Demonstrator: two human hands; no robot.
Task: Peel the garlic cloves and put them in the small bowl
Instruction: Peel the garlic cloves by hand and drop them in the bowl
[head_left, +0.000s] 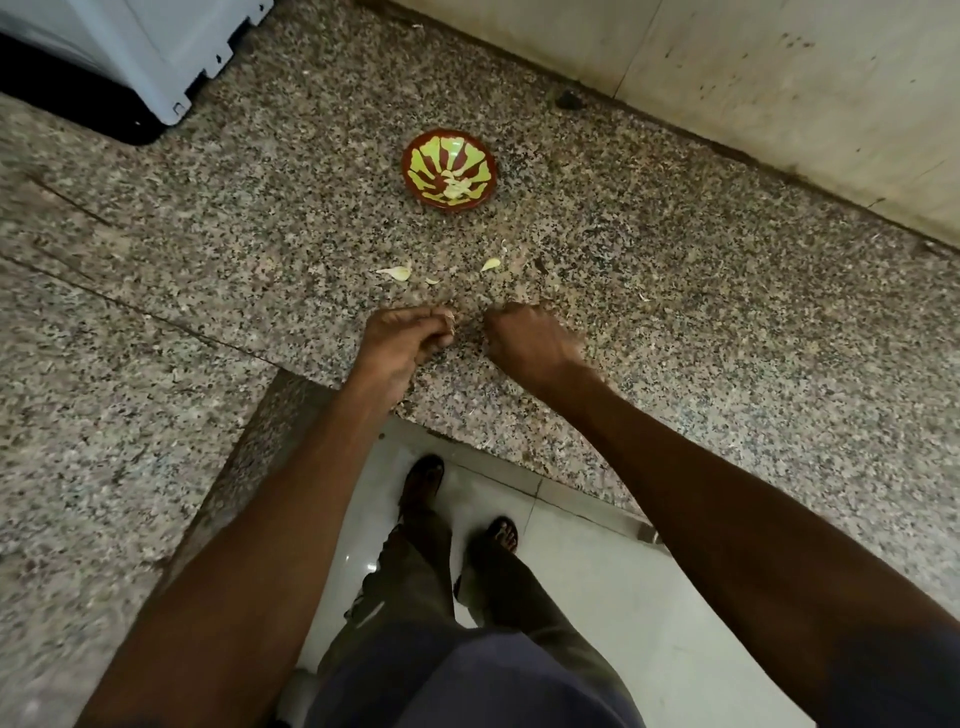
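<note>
Head view: both hands work low over the speckled surface, bowl waiting beyond them.

Left hand (410, 338) has its fingers curled in a pinching grip on something tiny and pale at the fingertips, likely a garlic clove or its skin, though it's too small to call. Right hand (524, 338) is curled just beside it; whether that grip holds anything, I cannot tell. The small bowl (450, 169), red with a yellow-green pattern, sits well beyond the hands with some pale pieces in its bottom, so a few peeled cloves look to be in already. Between bowl and hands lie a larger pale piece (396, 272) and a smaller one (491, 265), clove or husk, hard to say. My read: partway through, with peeling in hand and those loose bits left to sort.
</note>
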